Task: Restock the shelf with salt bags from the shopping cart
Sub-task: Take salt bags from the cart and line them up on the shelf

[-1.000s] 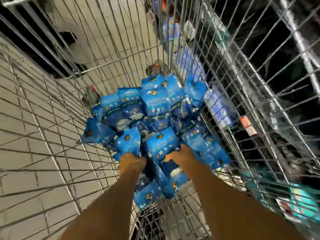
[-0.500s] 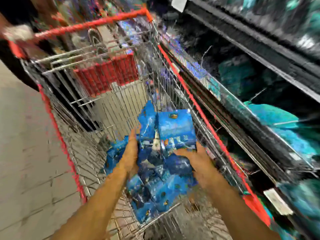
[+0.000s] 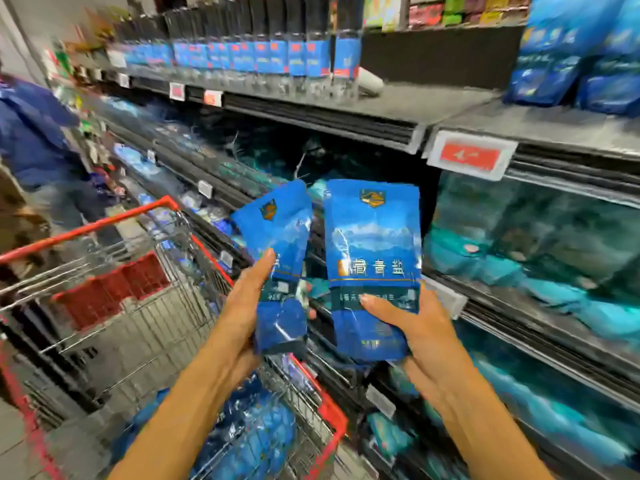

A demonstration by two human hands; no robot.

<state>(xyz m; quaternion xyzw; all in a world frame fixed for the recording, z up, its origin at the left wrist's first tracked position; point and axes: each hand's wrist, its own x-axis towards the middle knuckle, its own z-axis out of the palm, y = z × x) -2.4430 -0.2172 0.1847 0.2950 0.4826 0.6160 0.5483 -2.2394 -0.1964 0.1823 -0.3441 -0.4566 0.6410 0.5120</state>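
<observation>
My left hand [image 3: 247, 299] grips a blue salt bag [image 3: 280, 244] by its lower part, held upright and slightly tilted. A second, larger-facing blue salt bag [image 3: 374, 244] stands upright in my right hand [image 3: 415, 327], thumb across its front. Both bags are raised in front of the dark shelf bay [image 3: 277, 150], above the near corner of the red-rimmed wire shopping cart [image 3: 145, 299]. Several more blue salt bags [image 3: 252, 431] lie in the cart's bottom. Blue bags [image 3: 581, 57] stand on the upper shelf [image 3: 433, 102] at the right.
Bottles with blue labels [image 3: 263, 53] line the upper shelf. A red price tag [image 3: 469, 157] hangs on its edge. Lower shelves hold teal bags [image 3: 554, 271]. A person in a blue jacket [image 3: 31, 133] stands at the left beyond the cart.
Both hands have lifted a salt bag each out of the cart and up toward the shelves. The view has swung from the cart's inside to the shelf front.
</observation>
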